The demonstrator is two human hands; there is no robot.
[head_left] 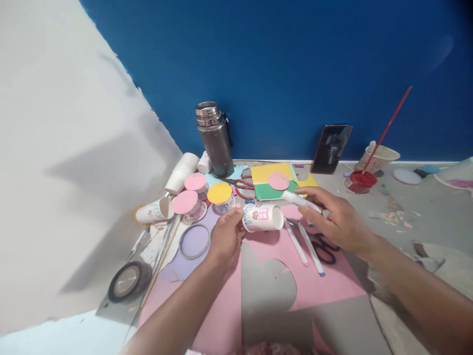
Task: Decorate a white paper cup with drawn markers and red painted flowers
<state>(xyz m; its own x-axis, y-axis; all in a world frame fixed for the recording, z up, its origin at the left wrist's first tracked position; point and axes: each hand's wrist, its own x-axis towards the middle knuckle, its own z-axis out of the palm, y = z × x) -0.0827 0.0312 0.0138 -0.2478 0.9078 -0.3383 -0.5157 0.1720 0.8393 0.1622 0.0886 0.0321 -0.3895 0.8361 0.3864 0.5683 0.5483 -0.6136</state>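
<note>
My left hand (228, 235) grips a white paper cup (263, 218) lying on its side, its open mouth facing right. A pink window and a red flower-like mark are drawn on the cup. Between the fingers and thumb of my right hand (338, 217) is a white marker (301, 199), its tip end pointing left above the cup. Two more white markers, a pink-ended one (296, 244) and a blue-ended one (312, 249), lie on the pink paper (332, 283) below. Black-handled scissors (325, 248) rest beside them, partly hidden by my right hand.
Cups topped with pink (185, 202) and yellow (220, 193) paper discs stand left. Behind are stacked cups (182, 172), a steel flask (218, 148), red-handled pliers (242, 185) and a propped phone (331, 148). At right, a brush stands in a red pot (360, 182). A tape roll (125, 281) lies lower left.
</note>
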